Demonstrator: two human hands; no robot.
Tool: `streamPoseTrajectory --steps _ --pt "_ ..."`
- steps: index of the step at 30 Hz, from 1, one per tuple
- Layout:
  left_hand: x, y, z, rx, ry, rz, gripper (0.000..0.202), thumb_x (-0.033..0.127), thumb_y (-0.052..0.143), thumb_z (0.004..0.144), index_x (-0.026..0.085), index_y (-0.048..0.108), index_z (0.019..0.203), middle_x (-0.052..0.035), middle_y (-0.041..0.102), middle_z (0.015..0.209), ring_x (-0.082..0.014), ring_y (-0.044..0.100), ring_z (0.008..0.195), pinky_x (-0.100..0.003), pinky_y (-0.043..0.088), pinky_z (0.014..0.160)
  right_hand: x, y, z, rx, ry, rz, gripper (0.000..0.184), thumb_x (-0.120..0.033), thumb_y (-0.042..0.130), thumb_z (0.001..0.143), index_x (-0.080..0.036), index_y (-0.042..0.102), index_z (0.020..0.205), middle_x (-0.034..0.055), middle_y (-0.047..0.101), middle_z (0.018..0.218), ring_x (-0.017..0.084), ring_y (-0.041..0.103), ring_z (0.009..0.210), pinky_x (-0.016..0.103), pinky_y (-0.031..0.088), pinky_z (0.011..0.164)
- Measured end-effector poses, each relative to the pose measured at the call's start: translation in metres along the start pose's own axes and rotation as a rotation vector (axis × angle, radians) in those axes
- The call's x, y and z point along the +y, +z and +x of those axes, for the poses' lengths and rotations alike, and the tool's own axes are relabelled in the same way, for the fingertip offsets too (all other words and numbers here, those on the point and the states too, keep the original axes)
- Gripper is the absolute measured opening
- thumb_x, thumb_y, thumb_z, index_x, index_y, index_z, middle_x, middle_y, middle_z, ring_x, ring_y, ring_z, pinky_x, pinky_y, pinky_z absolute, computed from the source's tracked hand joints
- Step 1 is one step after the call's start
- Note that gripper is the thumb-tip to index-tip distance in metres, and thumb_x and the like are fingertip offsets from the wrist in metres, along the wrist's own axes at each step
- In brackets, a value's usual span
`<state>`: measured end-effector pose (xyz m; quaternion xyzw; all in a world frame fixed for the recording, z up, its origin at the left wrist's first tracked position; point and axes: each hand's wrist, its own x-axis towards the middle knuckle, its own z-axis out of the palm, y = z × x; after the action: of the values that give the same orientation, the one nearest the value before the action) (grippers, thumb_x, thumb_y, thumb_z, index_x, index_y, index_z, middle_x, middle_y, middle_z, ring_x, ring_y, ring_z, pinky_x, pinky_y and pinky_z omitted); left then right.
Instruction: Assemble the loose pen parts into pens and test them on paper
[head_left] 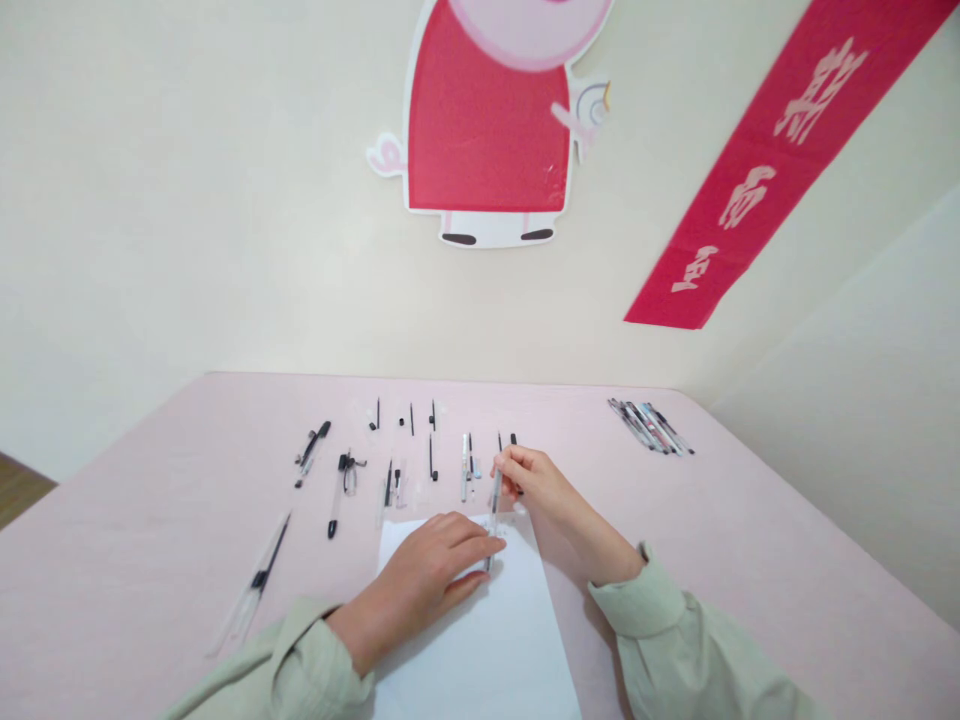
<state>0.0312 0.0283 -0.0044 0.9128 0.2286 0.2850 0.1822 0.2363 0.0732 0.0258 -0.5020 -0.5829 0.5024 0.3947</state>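
A clear pen stands nearly lengthwise over the white paper, between my two hands. My right hand pinches its upper part with thumb and fingers. At the lower end, the fingertips of my left hand close around the pen, with that hand resting over the paper. Small faint marks show on the paper near its top edge. Just beyond my right hand lie a dark refill and a black piece, partly covered by the fingers.
Several dismantled pens lie in groups on the pink table, among them black refills, a capped pen, and clear barrels with a black-gripped part at left. A bundle of pens lies at back right. A wall stands behind.
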Motion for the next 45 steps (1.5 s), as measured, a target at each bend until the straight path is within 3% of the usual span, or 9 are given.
streamPoseTrajectory --steps 12,22,31,41,43,45 --pt "0.008 -0.003 0.003 0.047 0.051 -0.001 0.028 0.013 0.054 0.085 0.022 0.060 0.111 -0.0069 0.068 0.090 -0.0192 0.060 0.084 -0.030 0.051 0.073 0.021 0.006 0.005 -0.047 -0.018 0.007 0.041 -0.056 0.057 0.082 -0.018 0.053 0.067 -0.0038 0.050 0.054 0.009 0.045 0.046 0.022 0.036 0.047" --pt "0.009 -0.006 0.002 -0.065 0.003 -0.020 0.030 0.022 0.057 0.088 0.021 0.056 0.118 -0.0090 0.068 0.102 -0.0221 0.059 0.094 -0.034 0.050 0.081 0.016 0.012 0.005 0.008 0.012 0.054 0.041 -0.056 0.059 0.077 -0.018 0.051 0.065 -0.0046 0.049 0.051 0.009 0.045 0.044 0.023 0.035 0.046" --pt "0.003 0.001 -0.002 -0.088 -0.025 -0.008 0.041 0.023 0.063 0.084 0.023 0.052 0.124 -0.0078 0.067 0.107 -0.0226 0.059 0.096 -0.034 0.049 0.082 0.016 0.013 0.005 0.025 -0.019 0.080 0.041 -0.056 0.061 0.077 -0.018 0.053 0.066 -0.0053 0.049 0.050 0.008 0.044 0.043 0.022 0.034 0.045" --pt "0.001 0.002 0.000 -0.010 0.036 -0.013 0.021 0.019 0.054 0.090 0.020 0.057 0.111 -0.0066 0.069 0.093 -0.0198 0.060 0.085 -0.030 0.049 0.073 0.021 0.015 0.005 -0.021 -0.046 0.065 0.041 -0.056 0.058 0.081 -0.018 0.052 0.066 -0.0049 0.050 0.051 0.008 0.045 0.044 0.021 0.037 0.046" --pt "0.001 0.001 0.000 0.007 0.015 -0.027 0.022 0.022 0.055 0.090 0.020 0.057 0.112 -0.0069 0.069 0.094 -0.0201 0.060 0.086 -0.031 0.050 0.075 0.018 0.015 0.003 -0.015 -0.070 0.035 0.035 -0.050 0.052 0.087 -0.018 0.053 0.072 -0.0045 0.051 0.054 0.009 0.046 0.045 0.021 0.038 0.046" --pt "0.001 -0.001 -0.001 0.038 -0.036 -0.070 0.023 0.025 0.055 0.091 0.020 0.057 0.113 -0.0071 0.069 0.097 -0.0202 0.060 0.089 -0.032 0.050 0.078 0.013 0.015 -0.002 0.050 -0.149 -0.081 0.024 -0.039 0.045 0.092 -0.018 0.057 0.090 -0.0024 0.056 0.064 0.010 0.049 0.049 0.023 0.041 0.049"
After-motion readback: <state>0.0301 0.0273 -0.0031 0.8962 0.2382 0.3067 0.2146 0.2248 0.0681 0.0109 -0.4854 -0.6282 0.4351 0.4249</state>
